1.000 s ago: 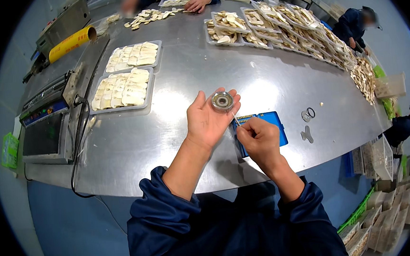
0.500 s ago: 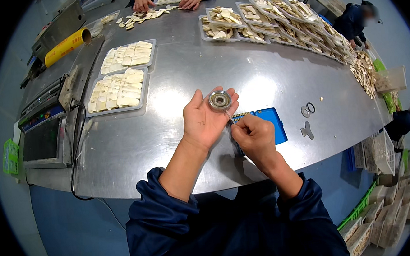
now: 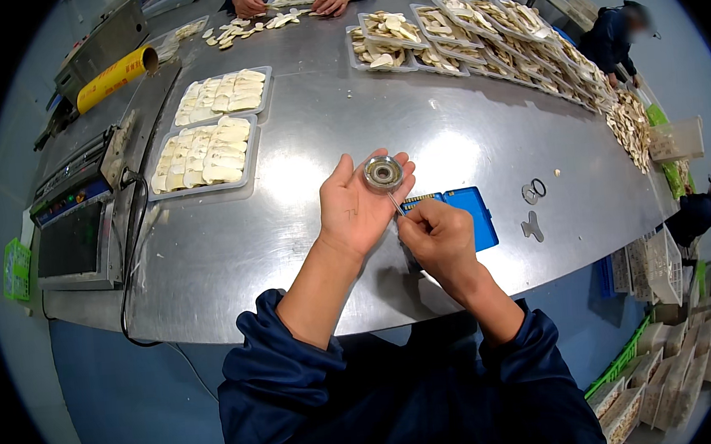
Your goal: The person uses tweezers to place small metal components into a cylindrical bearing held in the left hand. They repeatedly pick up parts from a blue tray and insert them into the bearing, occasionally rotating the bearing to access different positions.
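I've got round, shiny metal ring [image 3: 383, 173] face up on left hand [image 3: 351, 210], open, palm up. At ring's 5 o'clock, right hand [image 3: 441, 237] pinches thin silver metal rod [image 3: 396, 205], long axis toward 11 o'clock; rear end hidden in grip, tip contact unclear.

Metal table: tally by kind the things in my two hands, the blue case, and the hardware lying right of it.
Round metal part, in the left hand: 1
Thin metal tool, in the right hand: 1
Blue case, open: 1
Black ring: 1
Grey ring-like piece: 1
Flat grey three-armed piece: 1
Total: 6
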Demonstrator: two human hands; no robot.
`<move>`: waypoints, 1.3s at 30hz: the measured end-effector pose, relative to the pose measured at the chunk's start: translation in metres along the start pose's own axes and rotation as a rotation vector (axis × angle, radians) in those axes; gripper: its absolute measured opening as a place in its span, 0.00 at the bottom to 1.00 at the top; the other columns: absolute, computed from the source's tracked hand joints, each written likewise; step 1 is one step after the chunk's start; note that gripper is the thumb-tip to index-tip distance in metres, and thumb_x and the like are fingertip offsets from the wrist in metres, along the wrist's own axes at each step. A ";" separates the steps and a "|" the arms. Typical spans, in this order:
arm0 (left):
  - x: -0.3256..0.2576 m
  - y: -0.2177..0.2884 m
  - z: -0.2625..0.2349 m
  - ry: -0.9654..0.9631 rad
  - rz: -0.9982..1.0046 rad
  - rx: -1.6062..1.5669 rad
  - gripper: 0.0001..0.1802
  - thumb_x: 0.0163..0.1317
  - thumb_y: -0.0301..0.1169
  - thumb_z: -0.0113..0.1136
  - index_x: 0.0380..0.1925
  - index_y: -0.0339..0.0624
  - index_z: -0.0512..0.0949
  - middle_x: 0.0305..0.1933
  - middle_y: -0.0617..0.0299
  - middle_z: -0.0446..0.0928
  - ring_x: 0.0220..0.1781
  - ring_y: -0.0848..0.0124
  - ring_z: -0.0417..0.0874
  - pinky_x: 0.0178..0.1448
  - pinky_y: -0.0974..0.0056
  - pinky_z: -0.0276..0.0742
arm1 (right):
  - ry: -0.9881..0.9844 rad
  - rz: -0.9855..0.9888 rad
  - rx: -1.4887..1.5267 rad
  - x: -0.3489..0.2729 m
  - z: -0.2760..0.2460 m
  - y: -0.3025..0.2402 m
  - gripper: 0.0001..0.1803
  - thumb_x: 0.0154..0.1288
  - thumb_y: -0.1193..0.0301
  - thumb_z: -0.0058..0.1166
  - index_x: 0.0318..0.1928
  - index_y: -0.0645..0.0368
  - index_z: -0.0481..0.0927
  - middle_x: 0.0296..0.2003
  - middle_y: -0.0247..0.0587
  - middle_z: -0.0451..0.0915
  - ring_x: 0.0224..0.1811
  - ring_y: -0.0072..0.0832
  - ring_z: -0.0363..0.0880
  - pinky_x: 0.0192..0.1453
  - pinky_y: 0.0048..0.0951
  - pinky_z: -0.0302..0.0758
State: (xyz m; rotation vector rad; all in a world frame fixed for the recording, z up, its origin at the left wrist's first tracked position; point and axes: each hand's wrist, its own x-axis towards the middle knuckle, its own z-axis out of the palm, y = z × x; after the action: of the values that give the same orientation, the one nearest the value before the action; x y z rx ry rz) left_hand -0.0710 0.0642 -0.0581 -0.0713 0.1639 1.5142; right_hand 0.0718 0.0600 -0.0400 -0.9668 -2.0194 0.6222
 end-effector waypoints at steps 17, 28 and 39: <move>0.001 0.000 -0.002 -0.008 0.006 0.026 0.27 0.73 0.48 0.33 0.52 0.31 0.63 0.58 0.36 0.63 0.63 0.46 0.65 0.69 0.46 0.62 | 0.003 0.027 0.009 0.000 0.002 0.002 0.09 0.50 0.77 0.57 0.17 0.61 0.73 0.13 0.40 0.72 0.13 0.29 0.70 0.18 0.29 0.65; 0.001 0.000 -0.001 -0.008 0.002 0.015 0.27 0.73 0.48 0.34 0.51 0.31 0.64 0.57 0.37 0.64 0.62 0.46 0.66 0.68 0.47 0.64 | -0.001 0.030 -0.025 0.000 -0.001 0.000 0.09 0.50 0.76 0.57 0.17 0.61 0.73 0.13 0.41 0.72 0.13 0.29 0.71 0.18 0.29 0.65; 0.000 0.000 -0.001 0.006 0.010 0.026 0.27 0.73 0.48 0.33 0.51 0.32 0.64 0.58 0.36 0.64 0.62 0.46 0.66 0.67 0.47 0.64 | -0.014 0.031 -0.018 0.000 -0.001 0.000 0.09 0.50 0.76 0.58 0.17 0.61 0.73 0.13 0.41 0.72 0.13 0.30 0.70 0.18 0.29 0.65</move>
State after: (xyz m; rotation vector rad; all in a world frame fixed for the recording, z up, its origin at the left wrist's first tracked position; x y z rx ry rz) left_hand -0.0706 0.0639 -0.0594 -0.0544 0.1886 1.5215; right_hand 0.0723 0.0603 -0.0394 -1.0080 -2.0291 0.6305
